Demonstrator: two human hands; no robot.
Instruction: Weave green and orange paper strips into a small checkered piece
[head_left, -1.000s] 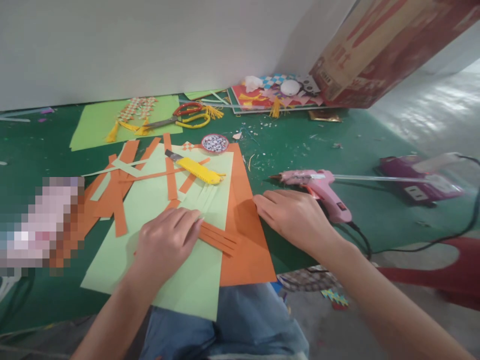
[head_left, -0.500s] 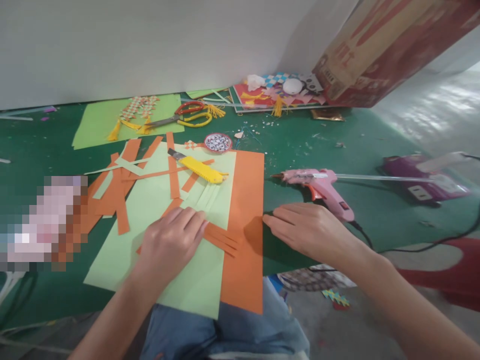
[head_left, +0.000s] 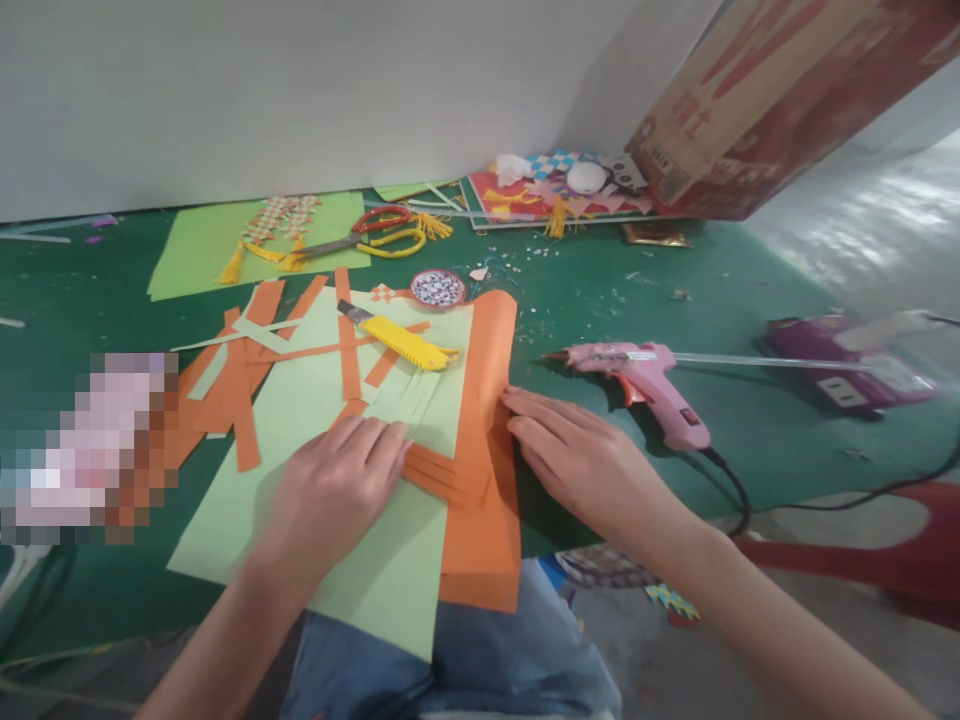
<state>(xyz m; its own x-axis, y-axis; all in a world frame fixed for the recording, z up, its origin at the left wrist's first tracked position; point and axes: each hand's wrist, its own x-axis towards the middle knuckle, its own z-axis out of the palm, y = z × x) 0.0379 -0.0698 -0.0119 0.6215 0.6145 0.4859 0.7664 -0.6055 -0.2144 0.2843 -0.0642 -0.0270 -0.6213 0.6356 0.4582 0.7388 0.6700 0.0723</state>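
Note:
My left hand (head_left: 341, 475), its fingers bent together, presses over an orange paper strip (head_left: 431, 465) whose right end is cut by slits. Under it lies a pale green paper sheet (head_left: 375, 590). My right hand (head_left: 574, 455) pinches the right edge of an orange paper sheet (head_left: 480, 555); that edge bows upward, and the thumb is mostly hidden. A yellow utility knife (head_left: 405, 343), blade out, rests on the green sheet above my left hand. Loose orange paper strips (head_left: 244, 400) are heaped to the left.
A pink glue gun (head_left: 667, 390) with a clear stick lies right of the sheets, its cord trailing past my right arm. Behind are a dish of googly eyes (head_left: 437, 288), scissors (head_left: 375, 238) and a carton (head_left: 787, 110). A purple power socket (head_left: 832, 360) sits far right.
My right hand has moved left and taken hold of the orange sheet's edge, which has gone from flat to bowed. My left hand stays nearly in place on the slit strip.

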